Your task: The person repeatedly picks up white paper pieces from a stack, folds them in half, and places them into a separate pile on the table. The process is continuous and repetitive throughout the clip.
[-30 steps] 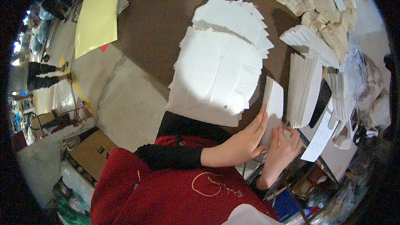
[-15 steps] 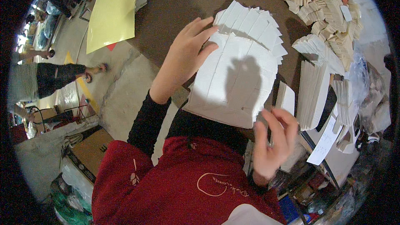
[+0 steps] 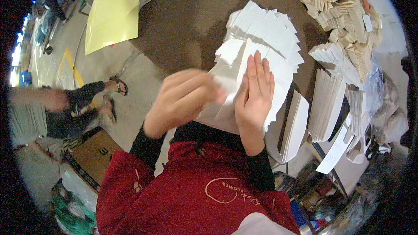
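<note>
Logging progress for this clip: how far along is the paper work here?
Done, it seems: folded tan pieces heaped at the table's far right, white bundles standing beside them. In hand: the right hand lies flat on the fanned white sheets, while the blurred left hand works one sheet. Left: most of that fan.

A yellow sheet (image 3: 114,11) lies at the far left corner of the brown table (image 3: 187,21). A heap of tan folded cardboard pieces (image 3: 339,8) occupies the far right. Upright stacks of white cards (image 3: 328,104) stand along the right edge. On the concrete floor (image 3: 74,65) at left, another person's sandalled feet (image 3: 115,89) are visible. A brown cardboard box (image 3: 93,156) sits below them.
</note>
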`<action>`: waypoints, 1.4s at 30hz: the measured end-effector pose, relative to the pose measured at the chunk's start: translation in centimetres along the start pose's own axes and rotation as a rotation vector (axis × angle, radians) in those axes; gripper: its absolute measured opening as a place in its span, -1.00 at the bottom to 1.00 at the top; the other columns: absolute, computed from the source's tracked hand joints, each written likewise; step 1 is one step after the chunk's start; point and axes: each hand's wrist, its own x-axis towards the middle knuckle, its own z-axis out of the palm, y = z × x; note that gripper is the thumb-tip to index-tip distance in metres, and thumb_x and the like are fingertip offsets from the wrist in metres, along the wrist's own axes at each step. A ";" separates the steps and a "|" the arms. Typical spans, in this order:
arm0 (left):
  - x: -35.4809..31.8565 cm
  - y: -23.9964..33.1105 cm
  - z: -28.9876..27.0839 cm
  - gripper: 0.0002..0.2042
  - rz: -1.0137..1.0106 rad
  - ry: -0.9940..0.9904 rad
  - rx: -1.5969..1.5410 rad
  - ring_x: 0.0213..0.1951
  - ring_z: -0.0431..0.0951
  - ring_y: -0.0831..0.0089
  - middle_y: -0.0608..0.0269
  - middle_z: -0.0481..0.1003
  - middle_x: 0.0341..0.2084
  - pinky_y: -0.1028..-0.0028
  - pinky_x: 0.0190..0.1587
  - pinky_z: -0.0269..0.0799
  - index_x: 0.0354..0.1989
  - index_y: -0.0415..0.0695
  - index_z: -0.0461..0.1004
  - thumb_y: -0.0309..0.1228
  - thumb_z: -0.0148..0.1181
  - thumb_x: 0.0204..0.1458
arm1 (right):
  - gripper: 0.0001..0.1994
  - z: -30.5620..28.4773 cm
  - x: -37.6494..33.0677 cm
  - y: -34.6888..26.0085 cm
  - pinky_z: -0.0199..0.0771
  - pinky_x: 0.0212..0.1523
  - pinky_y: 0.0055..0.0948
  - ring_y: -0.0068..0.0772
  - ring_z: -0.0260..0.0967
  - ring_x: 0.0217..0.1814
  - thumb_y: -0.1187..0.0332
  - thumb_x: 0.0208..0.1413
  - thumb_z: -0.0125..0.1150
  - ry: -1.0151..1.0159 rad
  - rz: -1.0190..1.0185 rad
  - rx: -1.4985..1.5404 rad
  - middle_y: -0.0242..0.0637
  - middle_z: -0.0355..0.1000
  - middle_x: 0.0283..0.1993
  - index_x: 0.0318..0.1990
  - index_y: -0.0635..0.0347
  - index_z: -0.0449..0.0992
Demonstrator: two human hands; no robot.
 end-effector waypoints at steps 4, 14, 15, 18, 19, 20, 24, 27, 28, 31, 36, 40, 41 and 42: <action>-0.7 2.2 -5.4 -0.89 0.153 -0.017 -0.476 -0.24 0.69 0.22 0.09 0.65 -0.31 0.13 -0.12 0.62 -0.35 -0.15 0.61 -0.43 0.18 0.05 | -0.54 0.0 0.2 0.0 0.07 0.44 -0.05 -0.09 0.12 0.51 0.37 0.29 0.07 0.005 -0.003 0.001 -0.24 0.19 0.48 0.35 0.09 0.36; -2.0 7.3 -10.0 -0.93 -0.574 0.342 -0.421 -0.42 0.59 0.49 0.23 0.61 -0.45 0.45 -0.30 0.53 -0.48 -0.16 0.54 -0.53 0.30 0.00 | -0.60 -1.7 -0.4 -0.5 0.24 0.34 -0.11 -0.07 0.29 0.38 0.36 0.24 0.16 0.114 -0.097 0.198 -0.05 0.35 0.34 0.22 0.21 0.49; -1.5 6.6 -8.8 -0.94 -0.617 0.386 -0.503 -0.41 0.59 0.51 0.24 0.61 -0.44 0.47 -0.30 0.53 -0.47 -0.17 0.55 -0.55 0.31 0.00 | -0.61 -2.4 -1.0 -0.8 0.31 0.27 -0.15 -0.06 0.36 0.30 0.37 0.21 0.20 0.053 -0.096 0.420 -0.01 0.41 0.25 0.18 0.25 0.51; 1.6 4.0 -4.7 -0.93 -0.734 0.336 -0.615 -0.39 0.60 0.58 0.27 0.62 -0.42 0.53 -0.30 0.52 -0.44 -0.21 0.58 -0.61 0.36 -0.01 | -0.63 -4.5 -3.8 -2.2 0.52 0.00 -0.30 -0.10 0.57 -0.02 0.42 0.11 0.32 -0.082 -0.040 0.867 0.05 0.57 -0.04 0.08 0.36 0.56; 3.0 2.8 -3.1 -0.92 -0.754 0.270 -0.623 -0.38 0.60 0.61 0.28 0.62 -0.41 0.55 -0.31 0.51 -0.43 -0.22 0.58 -0.63 0.38 -0.01 | -0.63 -4.6 -4.8 -2.8 0.57 -0.12 -0.36 -0.13 0.62 -0.17 0.45 0.08 0.36 -0.049 -0.021 0.885 0.03 0.60 -0.16 0.05 0.39 0.57; 4.4 1.5 -1.6 -0.94 -0.739 0.171 -0.599 -0.34 0.61 0.56 0.25 0.63 -0.35 0.55 -0.28 0.51 -0.39 -0.20 0.61 -0.58 0.39 0.00 | -0.57 -4.2 -5.4 -3.3 0.52 -0.28 -0.51 -0.44 0.54 -0.38 0.53 0.09 0.36 -0.055 0.076 0.810 -0.12 0.59 -0.31 0.15 0.38 0.51; 8.0 -2.9 3.6 -0.88 -0.153 0.031 -0.153 -0.05 0.60 0.33 0.26 0.60 -0.05 0.41 -0.03 0.51 -0.35 -0.13 0.65 -0.46 0.43 -0.07 | -0.40 -3.3 -6.1 -3.3 0.26 -0.50 -0.68 -0.78 0.22 -0.54 0.58 0.16 0.31 0.003 0.456 0.771 -0.44 0.32 -0.59 0.36 0.32 0.29; 8.7 -4.4 5.3 -0.88 -0.136 0.018 0.006 -0.03 0.58 0.25 0.33 0.59 -0.05 0.36 0.02 0.48 -0.38 -0.08 0.66 -0.42 0.44 -0.11 | -0.43 -2.9 -5.0 -2.6 0.28 -0.50 -0.66 -0.76 0.21 -0.56 0.55 0.20 0.28 -0.018 0.505 0.865 -0.47 0.26 -0.61 0.37 0.23 0.31; 8.8 -4.7 5.5 -0.88 -0.144 0.021 0.035 0.00 0.56 0.25 0.37 0.59 -0.04 0.36 0.04 0.46 -0.40 -0.09 0.67 -0.37 0.44 -0.11 | -0.46 -2.8 -4.5 -2.3 0.28 -0.50 -0.66 -0.76 0.21 -0.56 0.52 0.22 0.26 -0.051 0.464 0.822 -0.45 0.27 -0.59 0.36 0.15 0.34; 9.0 -4.8 5.5 -0.88 -0.120 0.042 0.130 0.03 0.55 0.25 0.37 0.59 -0.05 0.34 0.08 0.44 -0.39 -0.08 0.67 -0.38 0.43 -0.10 | -0.50 -2.8 -3.9 -1.9 0.28 -0.50 -0.65 -0.76 0.19 -0.56 0.51 0.22 0.27 -0.078 0.446 0.757 -0.45 0.26 -0.57 0.32 0.15 0.39; 9.2 -4.9 5.2 -0.89 -0.149 0.028 0.097 0.05 0.54 0.24 0.37 0.58 -0.02 0.29 0.12 0.41 -0.39 -0.07 0.67 -0.37 0.41 -0.08 | -0.53 -1.9 -3.7 -1.5 0.29 -0.49 -0.63 -0.74 0.15 -0.56 0.48 0.20 0.29 -0.066 0.447 0.713 -0.43 0.21 -0.57 0.28 0.15 0.45; 9.0 -5.1 5.4 -0.86 -0.086 0.034 0.195 0.09 0.51 0.21 0.36 0.55 0.04 0.25 0.14 0.40 -0.31 -0.05 0.68 -0.34 0.37 -0.04 | -0.51 -1.8 -3.4 -1.5 0.30 -0.49 -0.62 -0.72 0.15 -0.55 0.48 0.18 0.32 -0.063 0.461 0.677 -0.42 0.20 -0.57 0.28 0.12 0.45; 8.9 -5.1 5.4 -0.85 -0.079 0.018 0.226 0.10 0.50 0.20 0.36 0.54 0.05 0.25 0.14 0.40 -0.29 -0.05 0.67 -0.33 0.37 -0.04 | -0.51 -1.9 -3.4 -1.5 0.31 -0.49 -0.60 -0.71 0.17 -0.55 0.47 0.18 0.32 -0.074 0.473 0.679 -0.40 0.22 -0.57 0.28 0.11 0.45; 8.9 -5.0 5.4 -0.83 -0.071 0.021 0.251 0.11 0.49 0.19 0.35 0.54 0.06 0.24 0.15 0.39 -0.26 -0.04 0.67 -0.32 0.36 -0.03 | -0.51 -2.1 -3.3 -1.6 0.33 -0.49 -0.59 -0.70 0.19 -0.55 0.47 0.18 0.32 -0.086 0.484 0.682 -0.38 0.25 -0.57 0.28 0.10 0.45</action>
